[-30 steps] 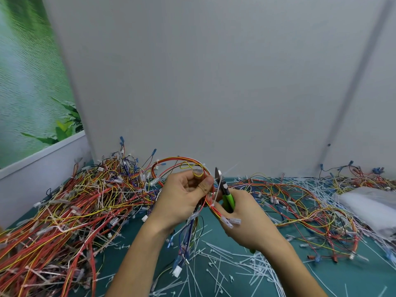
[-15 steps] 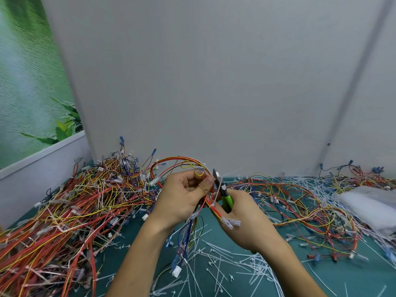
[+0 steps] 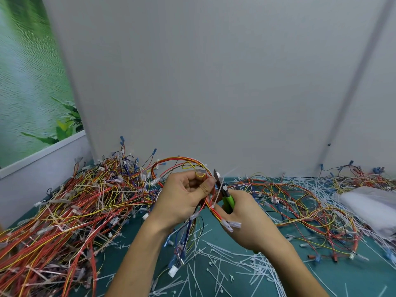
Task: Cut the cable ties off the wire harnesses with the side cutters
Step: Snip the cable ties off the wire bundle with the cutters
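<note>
The left hand pinches a red-and-yellow wire harness above the teal table, midway along its back edge. Its white cable tie stands just right of the thumb, tail running upward alongside the side cutters gripped in the nearer right hand.

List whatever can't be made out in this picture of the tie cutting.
- Head view: whether the side cutters are closed on the cable tie. The tips are too small, and the left hand, holding the wire harness, crowds them.
- Head view: the cutters' handles, mostly buried in the right hand.
- Head view: the white bag, cut off by the right edge.
- Head view: the wire pile, cut off by the left edge.
</note>
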### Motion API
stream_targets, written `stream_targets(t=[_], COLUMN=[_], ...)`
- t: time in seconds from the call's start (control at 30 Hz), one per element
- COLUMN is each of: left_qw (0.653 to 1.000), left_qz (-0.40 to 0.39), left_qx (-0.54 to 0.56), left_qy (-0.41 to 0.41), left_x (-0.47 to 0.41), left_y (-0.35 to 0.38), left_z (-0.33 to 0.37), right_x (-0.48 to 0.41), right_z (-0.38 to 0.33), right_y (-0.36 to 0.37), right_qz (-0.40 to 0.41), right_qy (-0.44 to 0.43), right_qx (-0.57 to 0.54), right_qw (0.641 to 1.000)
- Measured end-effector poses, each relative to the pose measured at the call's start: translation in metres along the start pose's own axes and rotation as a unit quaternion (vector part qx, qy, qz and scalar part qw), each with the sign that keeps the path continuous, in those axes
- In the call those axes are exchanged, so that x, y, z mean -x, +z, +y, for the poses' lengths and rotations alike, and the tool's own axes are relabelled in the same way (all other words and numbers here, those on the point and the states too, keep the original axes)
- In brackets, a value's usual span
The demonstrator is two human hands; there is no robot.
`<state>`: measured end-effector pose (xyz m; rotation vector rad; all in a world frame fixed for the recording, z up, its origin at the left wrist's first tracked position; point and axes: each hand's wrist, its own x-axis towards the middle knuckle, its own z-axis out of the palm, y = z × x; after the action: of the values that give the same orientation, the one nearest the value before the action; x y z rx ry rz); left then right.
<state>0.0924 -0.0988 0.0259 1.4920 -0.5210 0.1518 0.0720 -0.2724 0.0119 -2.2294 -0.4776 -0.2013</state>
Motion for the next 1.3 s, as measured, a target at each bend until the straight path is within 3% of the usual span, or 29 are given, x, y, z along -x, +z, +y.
stream_targets(t=[0.1,0.17,0.27,0.33,0.47,0.53,0.7,1.0,1.17,1.3], left_qw=[1.0,1.0,1.0,1.0,0.999,0.999,0.999,0.999,0.998,0.996], left_qz=[0.006,0.014,0.011,0.008,0.007,0.011,0.022,0.007,-0.012,0.006], left_qx=[0.0,-0.001,-0.005,-0.018,-0.037,-0.041,-0.025,-0.025,-0.052,-0.063], left_qy=[-0.001,-0.002,-0.004,0.003,0.024,0.031,0.038,0.027,0.04,0.059], left_x=[0.0,-0.001,-0.001,-0.001,-0.002,-0.002,-0.003,-0.001,0.0,0.003], left_y=[0.001,0.001,-0.001,-0.003,-0.005,-0.005,-0.004,-0.013,-0.009,-0.002], left_z=[-0.001,-0.003,-0.003,-0.003,-0.004,-0.004,-0.002,0.001,0.003,0.009], right_x=[0.001,0.002,0.003,0.004,0.003,0.002,0.005,0.004,0.004,-0.002], right_z=[-0.006,-0.008,-0.01,-0.014,-0.015,-0.014,-0.01,-0.009,-0.013,-0.011], right_y=[-0.001,-0.001,-0.002,-0.001,0.002,0.002,-0.005,0.008,0.008,0.001], right_qz=[-0.014,-0.056,-0.118,-0.131,-0.071,-0.057,-0.078,-0.032,-0.1,-0.074], right_qy=[0.018,0.062,0.141,0.152,0.083,0.054,0.013,0.05,0.097,0.135], right_qx=[-0.013,-0.105,-0.284,-0.313,-0.141,-0.089,-0.03,-0.05,-0.274,-0.407], right_qw=[1.0,0.991,0.941,0.928,0.984,0.993,0.996,0.997,0.952,0.9])
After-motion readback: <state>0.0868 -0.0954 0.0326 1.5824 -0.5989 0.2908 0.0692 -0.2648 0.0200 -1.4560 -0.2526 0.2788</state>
